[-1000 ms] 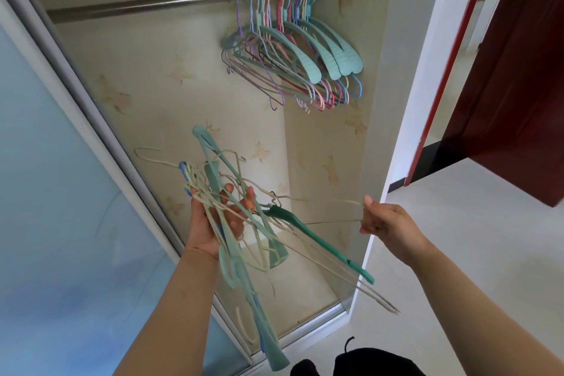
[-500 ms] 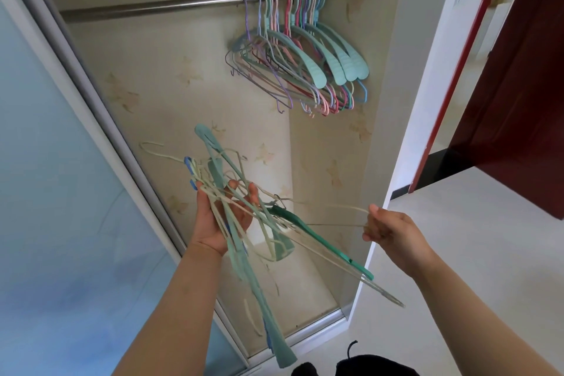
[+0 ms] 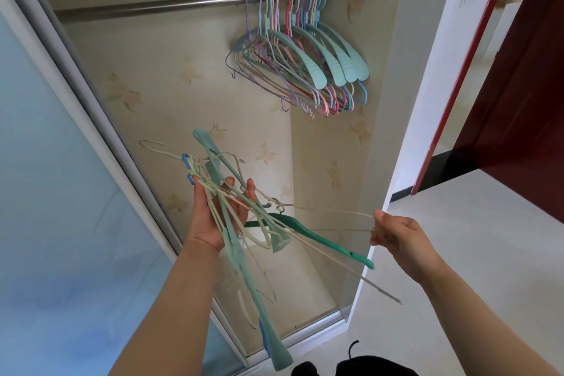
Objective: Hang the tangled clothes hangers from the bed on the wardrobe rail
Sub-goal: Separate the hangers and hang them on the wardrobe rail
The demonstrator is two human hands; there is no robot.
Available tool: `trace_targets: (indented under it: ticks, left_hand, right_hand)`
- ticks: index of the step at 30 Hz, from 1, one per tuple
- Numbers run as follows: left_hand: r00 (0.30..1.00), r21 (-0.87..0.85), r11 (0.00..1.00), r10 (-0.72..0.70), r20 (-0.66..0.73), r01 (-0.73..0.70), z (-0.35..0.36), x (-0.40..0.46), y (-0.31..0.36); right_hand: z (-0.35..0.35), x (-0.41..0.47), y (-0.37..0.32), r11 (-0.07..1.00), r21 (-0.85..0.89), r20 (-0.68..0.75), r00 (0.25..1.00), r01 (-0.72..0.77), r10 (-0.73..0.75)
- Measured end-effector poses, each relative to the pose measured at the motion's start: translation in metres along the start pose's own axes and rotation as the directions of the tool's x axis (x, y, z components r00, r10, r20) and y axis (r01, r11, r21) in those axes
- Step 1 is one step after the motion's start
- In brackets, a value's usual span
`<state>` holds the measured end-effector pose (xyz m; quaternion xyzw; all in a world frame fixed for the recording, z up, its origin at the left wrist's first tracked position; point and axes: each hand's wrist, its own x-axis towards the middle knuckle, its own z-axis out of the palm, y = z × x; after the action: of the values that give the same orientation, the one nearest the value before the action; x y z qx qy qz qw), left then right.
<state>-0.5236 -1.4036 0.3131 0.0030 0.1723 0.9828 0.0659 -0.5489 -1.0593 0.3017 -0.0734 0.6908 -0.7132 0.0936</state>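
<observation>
cream wire hanger [image 3: 335, 213] drawn further from bundle [image 3: 232, 210] — right hand [image 3: 393, 232] pinching

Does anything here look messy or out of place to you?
Yes: the bundle of hangers in the left hand is a knot, pointing every way. The right hand pinches one thin cream hanger sideways out of it. The hangers on the rail hang bunched at its right end.
</observation>
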Motion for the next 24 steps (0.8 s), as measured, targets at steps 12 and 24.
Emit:
trace_targets:
  ticks: [12,24]
  left_hand:
    - [0.998,-0.013,1.000,-0.011,0.059,0.012,0.010,-0.001,-0.013]
    - [0.995,-0.063,0.995,0.075,-0.061,-0.079,-0.006,-0.002,-0.012]
  right_hand:
    - [-0.001,0.003,0.011,0.985,0.161,0.031,0.998,-0.057,0.052]
    - [-0.011,0.016,0.012,0.889,0.446,-0.056,0.987,-0.108,0.148]
